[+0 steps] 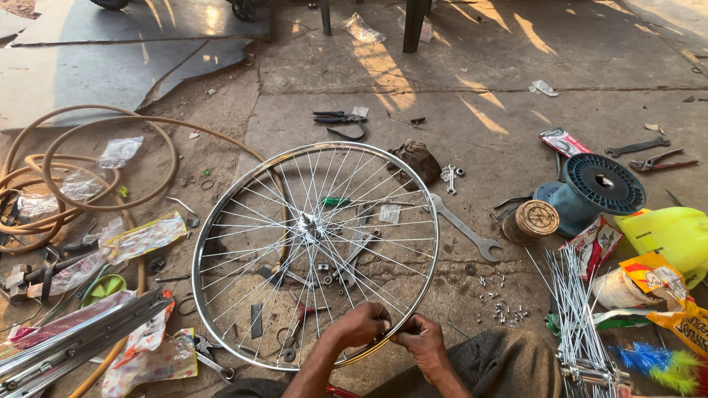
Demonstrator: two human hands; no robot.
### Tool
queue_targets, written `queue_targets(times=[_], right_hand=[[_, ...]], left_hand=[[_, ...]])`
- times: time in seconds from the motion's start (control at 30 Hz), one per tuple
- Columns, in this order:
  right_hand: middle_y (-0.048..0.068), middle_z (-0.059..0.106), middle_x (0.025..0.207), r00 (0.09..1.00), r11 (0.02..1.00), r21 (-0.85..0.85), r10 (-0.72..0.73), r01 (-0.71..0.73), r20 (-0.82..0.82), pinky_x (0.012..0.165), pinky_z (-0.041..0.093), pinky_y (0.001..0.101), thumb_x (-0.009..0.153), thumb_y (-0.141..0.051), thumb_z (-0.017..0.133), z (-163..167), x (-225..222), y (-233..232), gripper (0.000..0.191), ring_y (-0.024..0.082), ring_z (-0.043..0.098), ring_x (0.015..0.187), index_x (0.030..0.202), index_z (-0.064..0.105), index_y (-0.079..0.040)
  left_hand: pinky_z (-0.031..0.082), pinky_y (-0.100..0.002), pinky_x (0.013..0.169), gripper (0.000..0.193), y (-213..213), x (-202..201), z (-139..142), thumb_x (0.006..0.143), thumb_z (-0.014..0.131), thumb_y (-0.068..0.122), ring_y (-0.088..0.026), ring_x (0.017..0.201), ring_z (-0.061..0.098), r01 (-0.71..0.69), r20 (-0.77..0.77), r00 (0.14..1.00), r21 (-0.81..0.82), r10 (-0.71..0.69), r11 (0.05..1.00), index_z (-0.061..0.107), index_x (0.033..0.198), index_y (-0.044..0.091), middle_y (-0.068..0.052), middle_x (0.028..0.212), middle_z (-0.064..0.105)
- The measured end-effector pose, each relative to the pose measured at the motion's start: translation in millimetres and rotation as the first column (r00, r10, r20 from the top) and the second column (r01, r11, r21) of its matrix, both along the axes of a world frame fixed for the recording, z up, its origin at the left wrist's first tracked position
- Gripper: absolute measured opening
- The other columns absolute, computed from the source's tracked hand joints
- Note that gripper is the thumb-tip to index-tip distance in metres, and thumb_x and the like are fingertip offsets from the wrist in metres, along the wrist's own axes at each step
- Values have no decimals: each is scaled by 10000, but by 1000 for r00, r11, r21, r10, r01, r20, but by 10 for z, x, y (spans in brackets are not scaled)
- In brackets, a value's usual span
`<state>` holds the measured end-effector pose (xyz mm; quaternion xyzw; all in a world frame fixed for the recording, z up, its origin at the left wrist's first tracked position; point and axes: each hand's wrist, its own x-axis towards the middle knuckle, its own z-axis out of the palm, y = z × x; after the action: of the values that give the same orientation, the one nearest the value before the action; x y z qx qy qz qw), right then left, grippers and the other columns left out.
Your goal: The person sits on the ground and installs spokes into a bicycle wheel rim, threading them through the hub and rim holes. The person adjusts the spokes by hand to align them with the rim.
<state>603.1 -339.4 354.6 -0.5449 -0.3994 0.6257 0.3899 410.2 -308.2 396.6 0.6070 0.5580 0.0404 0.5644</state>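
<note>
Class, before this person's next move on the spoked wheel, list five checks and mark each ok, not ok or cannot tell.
1. Both hands at the silver spoked bicycle wheel rim: left hand and right hand, ok.
2. Grip firmly shut on a part: cannot tell.
3. Loose silver spokes near the right hand: ok.
4. Small metal nipples nearby on the concrete floor: ok.
5. Large steel open-ended spanner close by: ok.

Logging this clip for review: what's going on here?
A person seated on a concrete floor holds a spoked silver bicycle wheel tilted up, both hands at its near rim: left hand and right hand pinch close together there. A bundle of loose silver spokes, a large open-ended steel wrench and coiled tan hose lie around.
</note>
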Motion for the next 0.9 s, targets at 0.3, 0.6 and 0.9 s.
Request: queue_targets(times=[0.3, 0.6, 0.9], right_hand=[[51, 700, 752, 999, 1000, 0, -21, 21, 28, 591, 520, 295, 728, -73, 886, 3, -7, -17, 223, 116, 578, 636, 870, 721, -25], [50, 684, 728, 1000, 1000, 30, -9, 9, -14, 564, 497, 290, 756, -60, 872, -32, -16, -19, 192, 112, 558, 613, 866, 720, -22], [49, 680, 710, 1000, 1000, 7, -23, 23, 19, 538, 467, 281, 744, -50, 871, 10, -53, -31, 187, 115, 530, 589, 858, 726, -21]], left_hand=[[510, -331, 734, 247, 31, 2, -111, 1054, 542, 298, -141, 769, 569, 10, 22, 1000, 7, -10, 1000, 660, 1041, 81, -43, 911, 639], [479, -334, 688, 258, 16, 0, -133, 1057, 511, 327, -139, 705, 504, 14, -2, 1000, 9, -14, 1000, 632, 970, 116, -17, 826, 583], [483, -367, 726, 327, -11, -5, -141, 1105, 463, 337, -159, 741, 513, 50, -101, 994, 174, -33, 984, 623, 973, 84, -43, 837, 559]])
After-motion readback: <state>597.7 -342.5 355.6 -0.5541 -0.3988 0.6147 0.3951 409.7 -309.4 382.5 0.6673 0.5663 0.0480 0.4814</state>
